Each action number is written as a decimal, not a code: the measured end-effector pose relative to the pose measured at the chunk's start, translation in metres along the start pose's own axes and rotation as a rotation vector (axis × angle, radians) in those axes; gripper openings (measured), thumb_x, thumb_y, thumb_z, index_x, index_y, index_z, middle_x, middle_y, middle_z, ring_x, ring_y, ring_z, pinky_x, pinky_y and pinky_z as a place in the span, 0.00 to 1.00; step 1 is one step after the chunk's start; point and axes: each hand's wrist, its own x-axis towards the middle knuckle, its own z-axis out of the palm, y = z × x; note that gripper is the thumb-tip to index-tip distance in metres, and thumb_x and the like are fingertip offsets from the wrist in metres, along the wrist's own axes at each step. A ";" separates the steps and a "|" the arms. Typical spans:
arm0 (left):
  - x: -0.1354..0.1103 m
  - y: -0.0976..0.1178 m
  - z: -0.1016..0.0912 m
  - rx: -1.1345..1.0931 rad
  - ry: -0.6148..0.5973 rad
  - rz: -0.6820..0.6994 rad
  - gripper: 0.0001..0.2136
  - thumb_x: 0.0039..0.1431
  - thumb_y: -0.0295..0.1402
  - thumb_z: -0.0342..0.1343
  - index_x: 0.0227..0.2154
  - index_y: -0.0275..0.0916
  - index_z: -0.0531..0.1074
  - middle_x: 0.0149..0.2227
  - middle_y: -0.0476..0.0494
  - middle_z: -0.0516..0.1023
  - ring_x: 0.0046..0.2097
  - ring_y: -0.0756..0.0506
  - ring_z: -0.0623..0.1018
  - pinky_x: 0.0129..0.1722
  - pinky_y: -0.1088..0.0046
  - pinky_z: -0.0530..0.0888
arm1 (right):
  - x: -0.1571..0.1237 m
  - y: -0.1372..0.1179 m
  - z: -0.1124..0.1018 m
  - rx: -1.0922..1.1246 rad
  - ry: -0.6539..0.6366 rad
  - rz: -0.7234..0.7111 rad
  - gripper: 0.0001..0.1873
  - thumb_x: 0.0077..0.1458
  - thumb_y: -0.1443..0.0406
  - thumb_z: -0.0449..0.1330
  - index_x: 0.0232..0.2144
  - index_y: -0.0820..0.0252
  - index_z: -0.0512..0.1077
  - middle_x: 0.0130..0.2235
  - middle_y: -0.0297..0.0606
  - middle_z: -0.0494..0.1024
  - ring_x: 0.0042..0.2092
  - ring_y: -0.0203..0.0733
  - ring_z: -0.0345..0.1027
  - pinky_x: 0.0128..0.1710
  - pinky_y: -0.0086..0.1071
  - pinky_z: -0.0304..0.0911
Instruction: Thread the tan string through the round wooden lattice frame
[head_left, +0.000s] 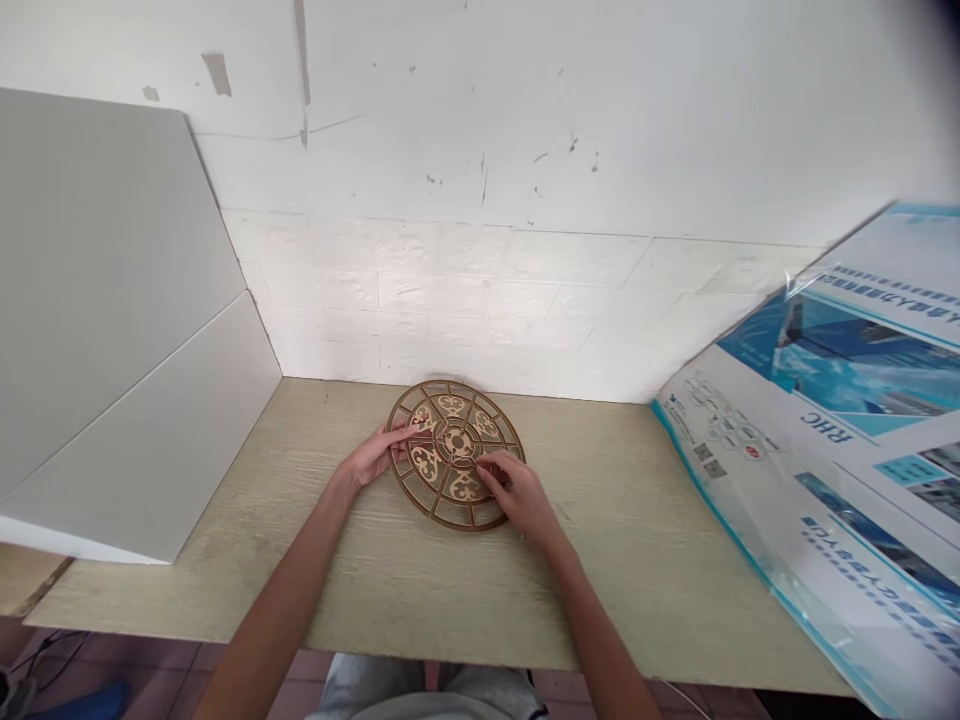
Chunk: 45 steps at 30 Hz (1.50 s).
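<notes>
A round openwork disc point(457, 441), brown with paler scrollwork panels and spokes around a small hub, is held tilted over the table. My left hand point(373, 455) grips its left rim, the thumb across the front and the other fingers partly hidden behind. On the lower right of the disc lies my right hand point(523, 495), its thumb and forefinger pinched together close to the hub. Whatever sits between those fingertips is too small to make out. One scroll panel at the lower right of the disc, left of my right hand, stays visible.
The pale wooden table point(660, 560) runs up to a white brick-patterned wall point(465, 300). A grey-white panel point(135, 300) stands at the left. Along the right side leans a printed blue and white poster sheet point(757, 500). Cables point(56, 650) lie on the floor at lower left.
</notes>
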 end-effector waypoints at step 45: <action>-0.010 0.013 -0.009 -0.413 -0.105 -0.024 0.39 0.51 0.64 0.44 0.52 0.34 0.68 0.46 0.30 0.77 0.49 0.33 0.75 0.50 0.54 0.69 | 0.000 0.015 -0.005 -0.238 0.174 0.271 0.30 0.61 0.45 0.41 0.17 0.56 0.61 0.18 0.34 0.66 0.22 0.38 0.56 0.24 0.30 0.47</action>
